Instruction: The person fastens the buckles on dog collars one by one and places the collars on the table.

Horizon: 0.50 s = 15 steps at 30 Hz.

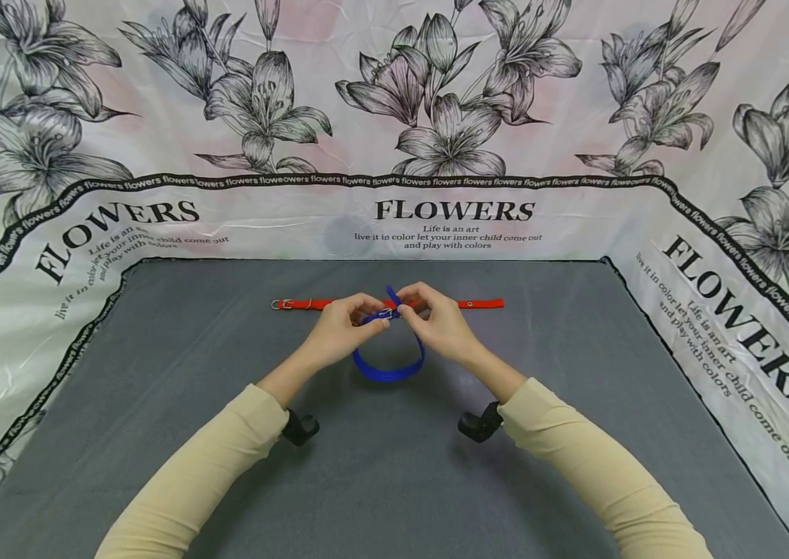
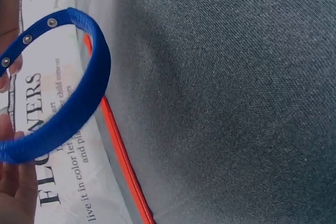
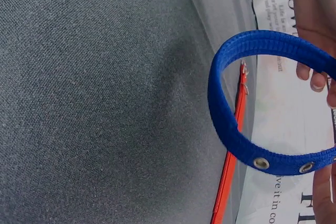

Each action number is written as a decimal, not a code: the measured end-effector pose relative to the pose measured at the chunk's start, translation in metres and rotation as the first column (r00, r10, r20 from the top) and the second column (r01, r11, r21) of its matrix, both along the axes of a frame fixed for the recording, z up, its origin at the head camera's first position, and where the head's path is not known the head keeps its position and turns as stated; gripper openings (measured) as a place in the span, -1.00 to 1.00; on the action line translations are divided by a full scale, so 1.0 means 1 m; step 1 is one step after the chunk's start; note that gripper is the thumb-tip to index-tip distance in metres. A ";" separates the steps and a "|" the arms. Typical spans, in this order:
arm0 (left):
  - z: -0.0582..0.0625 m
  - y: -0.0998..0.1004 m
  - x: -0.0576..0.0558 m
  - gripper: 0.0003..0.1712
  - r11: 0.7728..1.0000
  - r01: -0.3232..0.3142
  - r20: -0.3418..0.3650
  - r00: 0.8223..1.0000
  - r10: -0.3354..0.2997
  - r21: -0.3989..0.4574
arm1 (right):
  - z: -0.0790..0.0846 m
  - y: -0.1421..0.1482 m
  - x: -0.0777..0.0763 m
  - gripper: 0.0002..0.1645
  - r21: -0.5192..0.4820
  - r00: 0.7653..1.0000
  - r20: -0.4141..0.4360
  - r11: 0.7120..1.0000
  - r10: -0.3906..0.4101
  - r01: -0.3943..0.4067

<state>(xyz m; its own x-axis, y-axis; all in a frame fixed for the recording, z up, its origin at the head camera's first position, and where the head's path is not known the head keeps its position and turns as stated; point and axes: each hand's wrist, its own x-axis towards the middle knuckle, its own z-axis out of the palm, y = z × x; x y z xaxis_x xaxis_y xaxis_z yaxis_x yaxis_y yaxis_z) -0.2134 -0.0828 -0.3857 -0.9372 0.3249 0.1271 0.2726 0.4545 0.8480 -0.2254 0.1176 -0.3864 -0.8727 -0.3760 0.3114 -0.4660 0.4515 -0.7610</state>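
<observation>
Both hands hold a blue collar (image 1: 387, 375) bent into a loop over the table, its round part hanging toward me. My left hand (image 1: 338, 328) pinches it by the metal buckle (image 1: 386, 314). Thumb and fingers of my right hand (image 1: 445, 326) grip the strap end, whose tip sticks up above the buckle. Metal eyelets (image 3: 261, 162) line the strap on the right hand's side. Behind the hands a red collar (image 1: 481, 303) lies stretched out flat, buckle end to the left, its middle hidden by the hands.
A grey cloth (image 1: 380, 481) covers the table. White fabric with printed flowers and lettering (image 1: 455, 210) borders it at the back and both sides. Black wrist mounts (image 1: 481, 423) stick out below both sleeves.
</observation>
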 end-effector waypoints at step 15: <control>-0.002 0.004 0.002 -0.78 0.990 -0.077 -0.104 0.991 0.089 0.116 | 0.005 -0.001 0.000 -0.86 0.065 0.999 -0.041 0.998 0.023 -0.020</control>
<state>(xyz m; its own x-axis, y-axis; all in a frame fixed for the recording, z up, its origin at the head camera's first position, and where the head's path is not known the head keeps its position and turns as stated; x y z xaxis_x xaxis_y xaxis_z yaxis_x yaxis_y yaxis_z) -0.2118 -0.0786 -0.3875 -0.9391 0.2243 0.2604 0.3307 0.3839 0.8621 -0.2251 0.1167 -0.3815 -0.8510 -0.4148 0.3221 -0.5069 0.4886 -0.7101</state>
